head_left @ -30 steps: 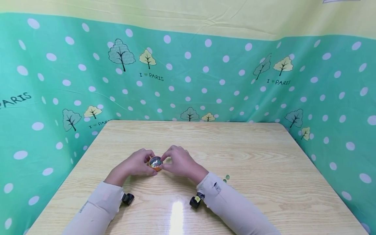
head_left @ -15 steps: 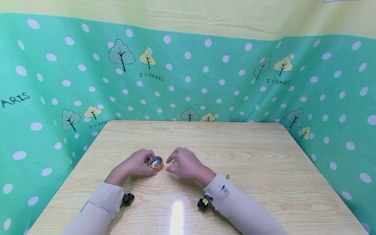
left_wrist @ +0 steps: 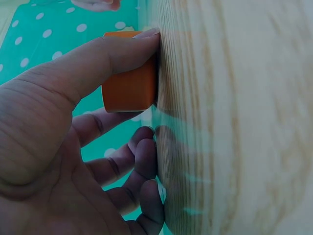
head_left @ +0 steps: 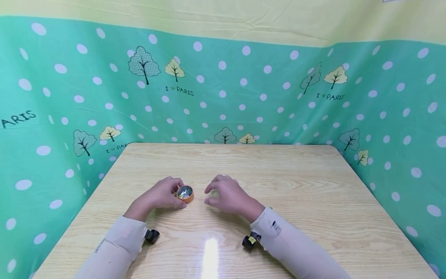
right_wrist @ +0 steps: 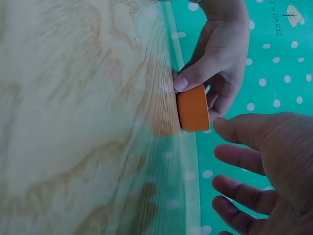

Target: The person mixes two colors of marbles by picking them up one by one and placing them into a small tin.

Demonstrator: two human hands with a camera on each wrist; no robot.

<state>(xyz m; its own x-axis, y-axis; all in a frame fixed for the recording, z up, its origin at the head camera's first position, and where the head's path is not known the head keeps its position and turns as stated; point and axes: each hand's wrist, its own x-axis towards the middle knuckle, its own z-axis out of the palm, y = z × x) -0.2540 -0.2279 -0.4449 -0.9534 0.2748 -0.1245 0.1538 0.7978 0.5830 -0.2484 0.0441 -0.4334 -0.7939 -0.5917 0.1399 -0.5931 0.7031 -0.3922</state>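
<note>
A small round orange tin (head_left: 185, 194) stands on the wooden table, its silvery inside facing up with small glassy, coloured bits in it. My left hand (head_left: 161, 195) holds it from the left; in the left wrist view the thumb presses the orange wall (left_wrist: 128, 88) while a finger lies behind. To the right of the tin, my right hand (head_left: 228, 195) hovers apart from it. Its fingers are loosely bent with nothing seen between them, as the right wrist view also shows, with the tin (right_wrist: 193, 108) beyond the fingertips.
A sliver of a green bead (head_left: 271, 208) shows by the right cuff, mostly hidden by the sleeve. The wooden table (head_left: 313, 178) is backed and flanked by a green dotted cloth (head_left: 223, 93). A black wrist camera (head_left: 151, 236) hangs under the left cuff.
My right hand has moved off the tin's rim and shifted right, its fingers parting. Its sleeve now covers most of the green beads. My left hand and the tin have stayed put.
</note>
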